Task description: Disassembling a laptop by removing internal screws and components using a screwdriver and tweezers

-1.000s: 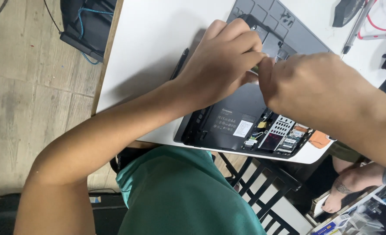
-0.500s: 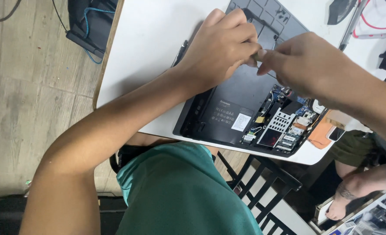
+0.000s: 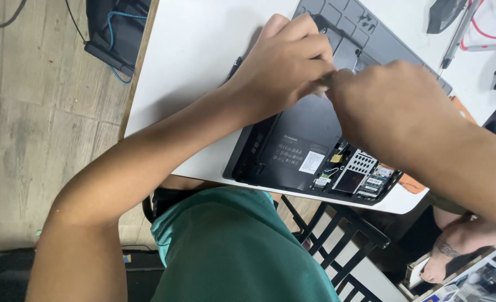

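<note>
Laptop [image 3: 309, 140] lies underside up at table [image 3: 203, 67] near edge, bottom cover part off, boards exposed at its 5 o'clock corner.

L hand [image 3: 281, 67] curled, fingertips pressed down at laptop's centre, roughly 12 o'clock of the open bay. R hand [image 3: 393, 106] closed fist-like, meeting L fingertips; what it pinches is hidden, cannot tell.

Screwdriver [image 3: 455, 39] at 1 o'clock, untouched.

Advice: keep L hand bracing the case flat, work w/ small steady force from R, stay off exposed boards; laptop overhangs nothing but sits close to edge, so avoid sliding it.
</note>
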